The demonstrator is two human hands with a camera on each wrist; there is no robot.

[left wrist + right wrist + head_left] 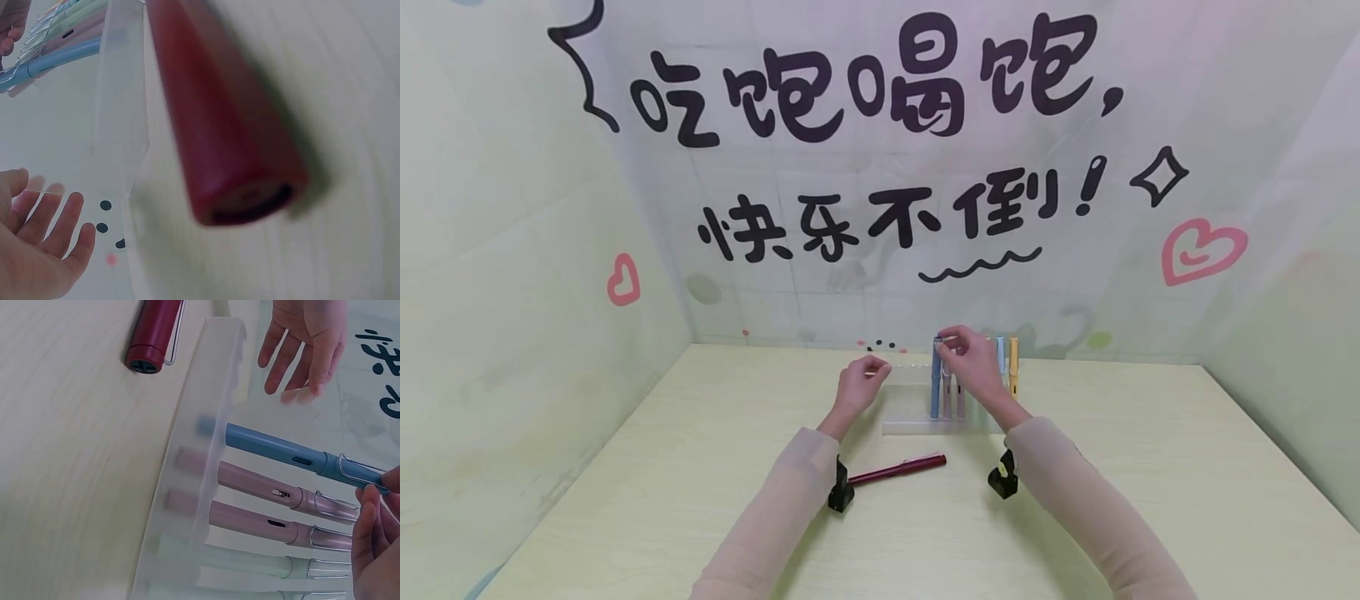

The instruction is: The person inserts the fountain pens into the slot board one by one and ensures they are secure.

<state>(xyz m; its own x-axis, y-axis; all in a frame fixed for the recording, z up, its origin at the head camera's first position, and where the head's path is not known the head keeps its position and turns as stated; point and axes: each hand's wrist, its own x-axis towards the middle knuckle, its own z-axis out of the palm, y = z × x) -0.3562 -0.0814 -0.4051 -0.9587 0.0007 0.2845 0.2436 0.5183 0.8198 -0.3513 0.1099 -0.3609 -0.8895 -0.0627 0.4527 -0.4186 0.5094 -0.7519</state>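
A frosted clear pen rack (910,428) stands near the back wall with several fountain pens upright in it. My right hand (976,367) pinches the cap end of a blue pen (269,442), whose lower end sits in the rack's base in the right wrist view. At the rack's left end, my left hand (859,387) holds the clear panel's upper corner between thumb and index finger, its other fingers spread loosely. Beside the blue pen stand two mauve pens (256,483), then pale green ones (250,560). A dark red pen (898,469) lies on the table in front.
Toward the rack's right end stand a light blue pen (1001,354) and a yellow pen (1014,367). Black wrist camera mounts (841,487) hang below both sleeves. A printed cloth (820,308) backs the pale wooden table (647,483), with cloth sides left and right.
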